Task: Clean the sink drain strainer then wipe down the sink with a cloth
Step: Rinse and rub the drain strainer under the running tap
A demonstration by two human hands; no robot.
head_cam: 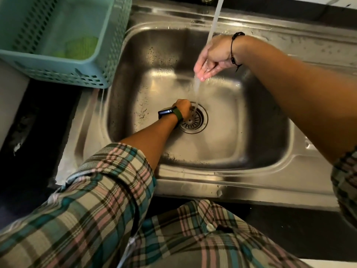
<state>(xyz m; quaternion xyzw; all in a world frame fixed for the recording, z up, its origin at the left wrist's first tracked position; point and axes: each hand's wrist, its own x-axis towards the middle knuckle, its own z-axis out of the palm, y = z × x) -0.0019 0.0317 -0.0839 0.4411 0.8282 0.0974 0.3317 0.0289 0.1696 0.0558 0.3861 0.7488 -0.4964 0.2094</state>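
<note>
While the water's running: tap stream (212,26) pours past the right hand and lands right by the drain.
Left hand (183,108): down at the strainer (193,119), fingers curled on its near edge; can't tell if it's actually gripping it.
Right hand (211,57): up under the stream, fingers loosely cupped, holding nothing.
Strainer: seated in the drain hole at the bottom of the sink (251,151) (not lifted out).
Progress: I'd say early, strainer cleaning barely underway.
Left to do: the whole wipe-down; no cloth in either hand, though something green (81,48) sits in the teal basket (108,60) beside the sink.
</note>
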